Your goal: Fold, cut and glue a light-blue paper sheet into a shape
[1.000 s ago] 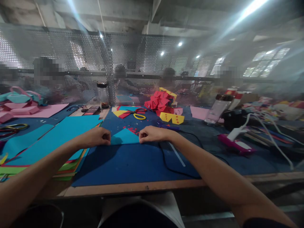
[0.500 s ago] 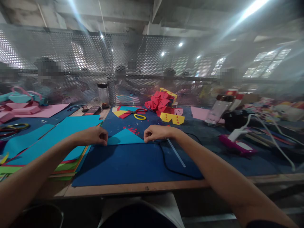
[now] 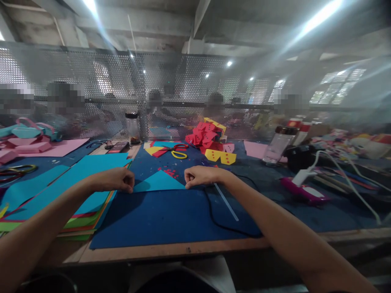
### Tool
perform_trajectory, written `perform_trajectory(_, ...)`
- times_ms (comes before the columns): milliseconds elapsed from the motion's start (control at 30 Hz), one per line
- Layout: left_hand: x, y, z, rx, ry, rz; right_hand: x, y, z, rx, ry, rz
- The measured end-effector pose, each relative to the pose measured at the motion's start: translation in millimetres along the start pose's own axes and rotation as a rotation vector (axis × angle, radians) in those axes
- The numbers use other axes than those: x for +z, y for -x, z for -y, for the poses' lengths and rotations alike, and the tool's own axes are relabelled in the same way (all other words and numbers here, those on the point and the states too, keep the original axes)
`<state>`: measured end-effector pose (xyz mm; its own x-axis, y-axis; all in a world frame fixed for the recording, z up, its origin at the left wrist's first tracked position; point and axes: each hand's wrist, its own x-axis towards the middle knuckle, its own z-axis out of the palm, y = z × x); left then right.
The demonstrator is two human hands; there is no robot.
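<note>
Perforated metal screening point(image 3: 183, 89) closed off the far edge of a long workbench point(image 3: 183, 249), most of which lay under a dark blue mat point(image 3: 165, 219). Toward the left edge sat a fanned stack of coloured sheets point(image 3: 76, 175), turquoise on top. At the middle of the mat lay a light-blue paper triangle point(image 3: 159, 183), flat. Its long axis, the base edge, ran left to right, about parallel to the bench's near edge, and its apex pointed away from the person toward the screening. The left hand point(image 3: 117, 180) was curled nearly closed, thumb and fingertips nipped on the triangle's left corner; the right hand point(image 3: 200, 176) was curled the same way on the right corner. This looked like the creasing stage of a fold, the base edge being held down at both ends. Any further fold would probably call for keeping both corners level so the crease stayed straight. Near the far edge stood a pile of red and yellow cut pieces point(image 3: 210, 138). A black cable point(image 3: 214, 215) looped beside the right wrist, scissors point(image 3: 177, 151) lay beyond the apex, and a thin clear stick point(image 3: 226, 196) lay just right of the cable.
</note>
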<state>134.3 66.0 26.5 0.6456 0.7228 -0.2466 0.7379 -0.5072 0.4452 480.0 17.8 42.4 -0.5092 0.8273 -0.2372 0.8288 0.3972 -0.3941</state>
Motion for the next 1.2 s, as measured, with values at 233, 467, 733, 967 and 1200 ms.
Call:
perform_trajectory(233, 1.8, 2.9, -8.4, -0.001, -0.004, -0.013, 1.9, -0.1, 5.8, -0.076, 0.014, -0.007)
perform_trajectory(467, 2.7, 3.4, -9.5, 0.001, 0.083, 0.007, 8.2, 7.3, 22.5, -0.102, 0.147, -0.044)
perform_trajectory(733, 0.6, 5.8, -13.4, 0.013, 0.066, 0.026, 16.1, 6.5, 34.1, -0.08, 0.211, -0.122)
perform_trajectory(967, -2.1, 9.4, -15.7, 0.033, 0.038, 0.048, 29.6, -1.1, 33.0, -0.149, 0.134, -0.221)
perform_trajectory(1200, 8.5, 1.7, -23.4, 0.154, 0.03, -0.017, 37.4, -8.6, 31.4, -0.19, 0.102, -0.268)
